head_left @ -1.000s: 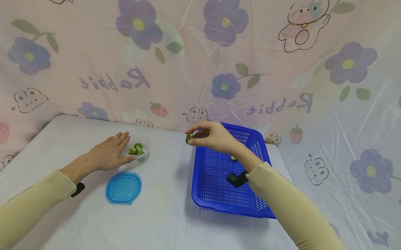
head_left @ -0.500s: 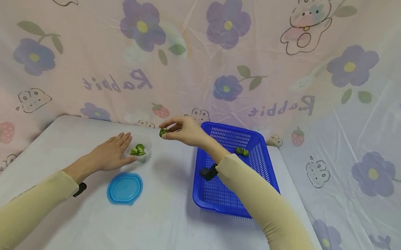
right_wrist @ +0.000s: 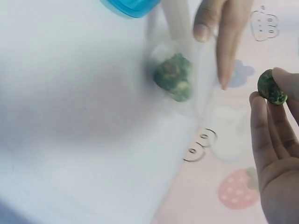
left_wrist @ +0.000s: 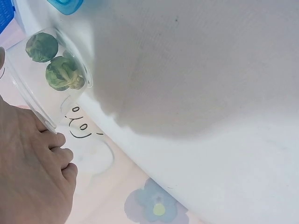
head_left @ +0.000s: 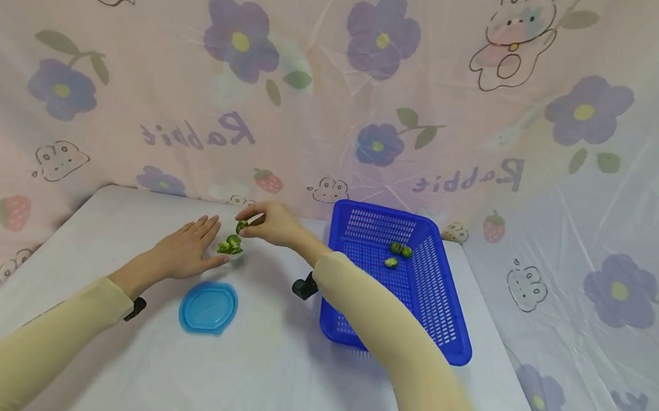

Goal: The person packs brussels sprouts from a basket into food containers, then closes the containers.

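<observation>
In the head view my right hand [head_left: 279,225] pinches a Brussels sprout [head_left: 242,226] between thumb and fingertips, just above a clear plastic container. Several green sprouts [head_left: 229,245] lie inside that container. My left hand [head_left: 179,250] lies with straight fingers against the container's left side, its thumb along the front. The left wrist view shows the clear container [left_wrist: 29,91] from the side, with that hand's fingers at its rim. In the right wrist view the pinched sprout [right_wrist: 271,87] is held clear of those in the container.
A blue lid [head_left: 208,307] lies on the white table in front of the container. To the right stands a blue perforated basket [head_left: 328,315] with three sprouts [head_left: 396,248] near its back. A printed cloth [head_left: 315,88] hangs behind the table.
My right hand has carried the pinched sprout leftward from over the basket to above the container. The left hand has stayed beside the container.
</observation>
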Demonstrator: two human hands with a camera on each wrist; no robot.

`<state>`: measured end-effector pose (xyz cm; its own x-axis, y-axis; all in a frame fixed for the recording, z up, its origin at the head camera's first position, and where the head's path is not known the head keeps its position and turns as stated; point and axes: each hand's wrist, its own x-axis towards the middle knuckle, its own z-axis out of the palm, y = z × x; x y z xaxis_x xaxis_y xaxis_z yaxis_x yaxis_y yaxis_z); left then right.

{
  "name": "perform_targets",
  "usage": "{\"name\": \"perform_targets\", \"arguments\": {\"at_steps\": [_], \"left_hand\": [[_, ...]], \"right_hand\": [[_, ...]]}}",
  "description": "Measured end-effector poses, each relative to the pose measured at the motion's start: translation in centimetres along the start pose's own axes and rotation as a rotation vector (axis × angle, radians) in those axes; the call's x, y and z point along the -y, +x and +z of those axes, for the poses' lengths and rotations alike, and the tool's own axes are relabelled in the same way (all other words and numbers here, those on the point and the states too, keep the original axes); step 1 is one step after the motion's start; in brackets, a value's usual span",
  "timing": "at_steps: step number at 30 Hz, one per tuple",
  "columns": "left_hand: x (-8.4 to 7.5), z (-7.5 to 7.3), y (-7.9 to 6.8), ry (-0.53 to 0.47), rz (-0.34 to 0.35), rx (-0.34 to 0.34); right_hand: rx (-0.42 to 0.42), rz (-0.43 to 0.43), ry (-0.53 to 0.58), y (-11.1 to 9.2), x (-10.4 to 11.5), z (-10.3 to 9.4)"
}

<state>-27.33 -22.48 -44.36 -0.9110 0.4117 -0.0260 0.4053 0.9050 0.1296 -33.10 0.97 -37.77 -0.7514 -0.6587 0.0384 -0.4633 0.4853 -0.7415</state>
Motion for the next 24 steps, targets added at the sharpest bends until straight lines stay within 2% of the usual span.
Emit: {"name": "perform_targets", "arguments": {"at_steps": [13,24], "left_hand": [[0.2,0.2,0.0,0.011,0.012,-0.01],[0.1,0.2,0.1,0.013,0.003,-0.012]], "right_hand": [[-0.031,0.082,-0.048,1.8,-0.8,4.6],[-0.033,0.111,-0.047,1.7,-1.1,5.6]]}}
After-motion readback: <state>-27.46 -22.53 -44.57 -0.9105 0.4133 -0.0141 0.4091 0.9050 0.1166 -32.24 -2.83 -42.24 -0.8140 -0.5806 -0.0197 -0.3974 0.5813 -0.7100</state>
